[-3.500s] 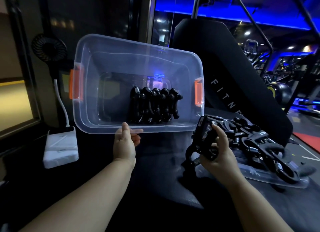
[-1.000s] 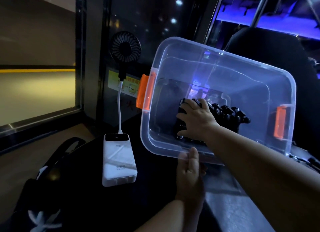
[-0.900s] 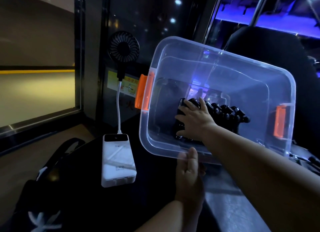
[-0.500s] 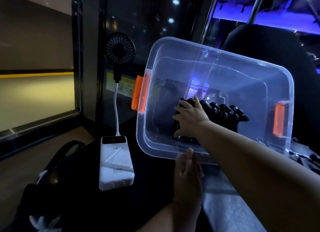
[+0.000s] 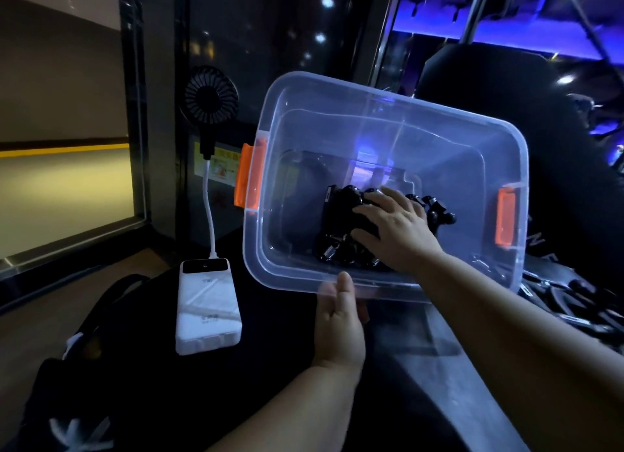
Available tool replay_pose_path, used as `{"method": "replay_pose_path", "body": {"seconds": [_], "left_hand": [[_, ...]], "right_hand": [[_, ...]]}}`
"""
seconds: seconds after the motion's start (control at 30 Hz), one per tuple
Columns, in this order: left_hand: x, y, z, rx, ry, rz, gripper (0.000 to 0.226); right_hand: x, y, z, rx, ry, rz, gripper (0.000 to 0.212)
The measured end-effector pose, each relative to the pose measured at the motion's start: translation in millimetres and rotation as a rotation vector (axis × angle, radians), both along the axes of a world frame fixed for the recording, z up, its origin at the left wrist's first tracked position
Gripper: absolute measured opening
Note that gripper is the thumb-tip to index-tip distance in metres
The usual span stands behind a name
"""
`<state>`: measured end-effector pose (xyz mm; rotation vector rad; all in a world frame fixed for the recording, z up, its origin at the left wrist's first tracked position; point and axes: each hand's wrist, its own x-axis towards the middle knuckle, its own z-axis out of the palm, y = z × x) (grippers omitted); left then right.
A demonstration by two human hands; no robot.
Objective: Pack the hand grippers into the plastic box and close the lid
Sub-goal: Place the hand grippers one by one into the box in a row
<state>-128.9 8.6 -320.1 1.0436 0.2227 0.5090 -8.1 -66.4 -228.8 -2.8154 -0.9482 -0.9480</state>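
A clear plastic box [image 5: 371,95] with orange latches [image 5: 250,178] is tipped with its open side toward me. My left hand [image 5: 339,323] grips its near rim, thumb on top. Several black hand grippers [image 5: 337,215] stand in a row on the box floor, their springs showing at the near end. My right hand [image 5: 395,232] reaches into the box and lies on top of that row with its fingers spread, hiding the middle grippers. More loose hand grippers [image 5: 574,303] lie in the dark at the right edge.
A white power bank [image 5: 207,306] lies left of the box, with a small black fan [image 5: 209,100] on a white stalk plugged into it. A black bag [image 5: 84,367] sits at lower left. A large black padded machine [image 5: 540,96] stands behind the box.
My right hand carried a hand gripper from the pile at the right into the box, and has since slid right along the row with its fingers flattening. My left hand kept hold of the rim.
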Motion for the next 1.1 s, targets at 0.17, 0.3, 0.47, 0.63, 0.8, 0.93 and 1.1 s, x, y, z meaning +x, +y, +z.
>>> {"method": "replay_pose_path", "body": {"seconds": [0.17, 0.3, 0.47, 0.63, 0.8, 0.93, 1.1], "left_hand": [[3.4, 0.1, -4.5, 0.070, -0.009, 0.017, 0.037], [3.7, -0.1, -3.5, 0.059, -0.041, 0.001, 0.029], [1.5, -1.4, -0.8, 0.038, -0.043, 0.018, 0.030], [-0.2, -3.5, 1.2, 0.018, -0.045, 0.025, 0.027], [-0.4, -4.2, 1.9, 0.016, -0.038, 0.029, 0.026], [1.1, -5.3, 1.0, 0.029, -0.048, 0.038, 0.026], [3.5, -5.1, -1.0, 0.035, -0.040, 0.053, 0.028]], "right_hand": [[-38.7, -61.8, -18.7, 0.325, -0.068, 0.034, 0.036], [-66.9, -108.4, -47.0, 0.385, -0.099, 0.000, 0.038], [-79.0, -156.3, -64.4, 0.708, -0.008, -0.079, 0.046], [-78.0, -187.9, -71.4, 0.664, 0.142, -0.491, 0.046], [-75.6, -193.4, -76.0, 0.405, 0.339, -0.690, 0.055], [-76.9, -193.3, -76.2, 0.263, 0.413, -0.751, 0.061], [-83.2, -187.2, -74.5, 0.228, 0.461, -0.733, 0.072]]}}
